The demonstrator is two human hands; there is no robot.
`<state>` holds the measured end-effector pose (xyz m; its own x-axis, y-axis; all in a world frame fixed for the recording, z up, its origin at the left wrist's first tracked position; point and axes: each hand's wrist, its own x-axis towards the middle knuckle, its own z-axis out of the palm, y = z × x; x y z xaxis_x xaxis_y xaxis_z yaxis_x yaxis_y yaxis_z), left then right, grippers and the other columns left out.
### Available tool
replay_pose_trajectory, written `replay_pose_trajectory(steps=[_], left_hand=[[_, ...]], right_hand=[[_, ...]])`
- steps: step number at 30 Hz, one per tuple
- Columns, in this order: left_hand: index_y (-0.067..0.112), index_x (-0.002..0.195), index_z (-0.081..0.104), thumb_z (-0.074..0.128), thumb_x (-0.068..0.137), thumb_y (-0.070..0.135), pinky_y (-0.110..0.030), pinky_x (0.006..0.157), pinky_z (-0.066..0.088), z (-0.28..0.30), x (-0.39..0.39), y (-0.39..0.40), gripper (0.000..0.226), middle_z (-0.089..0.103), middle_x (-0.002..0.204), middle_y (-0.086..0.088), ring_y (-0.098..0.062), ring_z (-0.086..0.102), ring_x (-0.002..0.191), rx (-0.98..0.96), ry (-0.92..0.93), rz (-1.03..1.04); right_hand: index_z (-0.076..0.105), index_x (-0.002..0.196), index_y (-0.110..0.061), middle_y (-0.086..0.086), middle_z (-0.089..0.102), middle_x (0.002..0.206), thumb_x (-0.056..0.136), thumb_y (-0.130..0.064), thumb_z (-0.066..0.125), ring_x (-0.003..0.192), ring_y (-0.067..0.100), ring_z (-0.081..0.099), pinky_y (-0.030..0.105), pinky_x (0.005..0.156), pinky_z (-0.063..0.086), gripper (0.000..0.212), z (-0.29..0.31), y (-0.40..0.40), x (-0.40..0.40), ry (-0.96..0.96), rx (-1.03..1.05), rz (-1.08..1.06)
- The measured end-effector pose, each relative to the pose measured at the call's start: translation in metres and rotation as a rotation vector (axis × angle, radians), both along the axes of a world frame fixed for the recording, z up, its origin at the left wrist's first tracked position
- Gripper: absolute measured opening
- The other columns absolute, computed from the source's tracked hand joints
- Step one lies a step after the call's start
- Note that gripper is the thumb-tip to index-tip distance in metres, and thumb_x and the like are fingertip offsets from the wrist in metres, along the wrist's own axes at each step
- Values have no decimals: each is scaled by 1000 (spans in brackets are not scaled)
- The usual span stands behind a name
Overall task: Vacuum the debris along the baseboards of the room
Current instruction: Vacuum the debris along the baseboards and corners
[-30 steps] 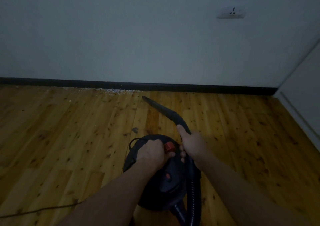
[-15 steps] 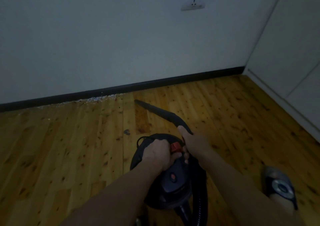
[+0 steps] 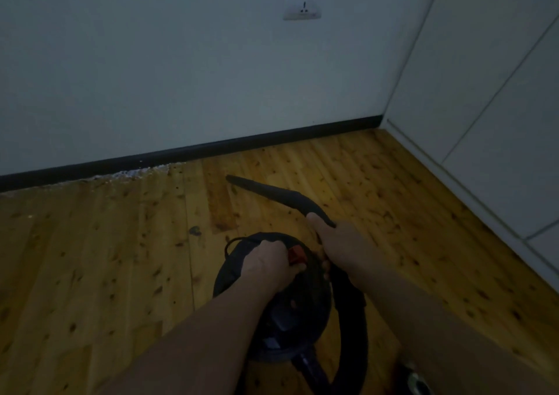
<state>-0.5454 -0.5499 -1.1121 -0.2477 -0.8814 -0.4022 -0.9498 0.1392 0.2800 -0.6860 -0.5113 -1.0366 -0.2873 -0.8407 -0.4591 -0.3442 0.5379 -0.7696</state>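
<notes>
A black canister vacuum [image 3: 281,313] sits low in the middle of the head view. My left hand [image 3: 267,263] grips its top handle beside a red switch [image 3: 297,254]. My right hand [image 3: 340,248] holds the hose handle, and the black crevice nozzle [image 3: 260,187] points up-left, its tip short of the black baseboard [image 3: 211,149]. White debris [image 3: 136,173] lies in a strip against the baseboard, left of the nozzle tip. The black hose [image 3: 354,328] loops down behind my right forearm.
Wooden plank floor [image 3: 90,258] spreads left and right. A small dark speck [image 3: 195,230] lies on it left of the vacuum. A wall socket [image 3: 302,13] sits high on the white wall. White cabinet panels [image 3: 484,122] form the corner at right. A shoe [image 3: 419,379] shows at the bottom right.
The view has swung left to right, so the corner and cabinet now fill more of the right side. Both hands keep their holds on the vacuum and the hose handle.
</notes>
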Motion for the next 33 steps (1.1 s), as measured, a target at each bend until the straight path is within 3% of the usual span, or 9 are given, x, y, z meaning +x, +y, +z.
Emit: replay_pose_trajectory(steps=[4,9,15,22,25,33], left_hand=[[18,84,56,64,93,60,-32,59,48,5,-3,8,44,59,79,0,-18,58,68,-23,1,28],[19,77,53,63,94,59,-30,55,46,9,-3,20,44,58,76,0,-15,57,64,-20,7,39],[19,78,50,62,94,61,-30,55,47,10,-7,41,46,57,77,0,-16,56,64,-30,-6,-53],[18,84,50,62,93,63,-33,59,50,7,-15,64,47,58,82,-1,-19,59,70,-20,-13,-166],[17,92,53,61,93,64,-34,61,51,5,-14,70,47,57,83,-1,-20,60,73,-42,-15,-223],[15,93,54,62,94,61,-33,60,47,4,-9,87,46,54,80,0,-19,57,71,-39,6,-253]], right_hand=[[61,69,-9,5,56,50,98,-58,57,45,23,55,36,55,50,58,-1,4,-13,-18,6,-82],[65,78,-13,9,60,67,92,-67,59,62,27,59,45,66,53,56,-1,24,-36,-23,-3,-176],[63,78,-7,9,58,61,101,-53,57,54,24,56,38,58,51,52,11,55,-42,-60,-14,-257],[62,77,-11,8,58,63,96,-63,60,58,29,57,45,63,53,55,1,86,-39,-92,0,-344],[60,86,-10,9,58,65,97,-60,60,56,26,55,41,59,50,51,2,103,-37,-101,4,-398],[60,80,-8,10,56,64,99,-59,56,56,26,56,39,60,51,54,24,121,-24,-27,63,-378]])
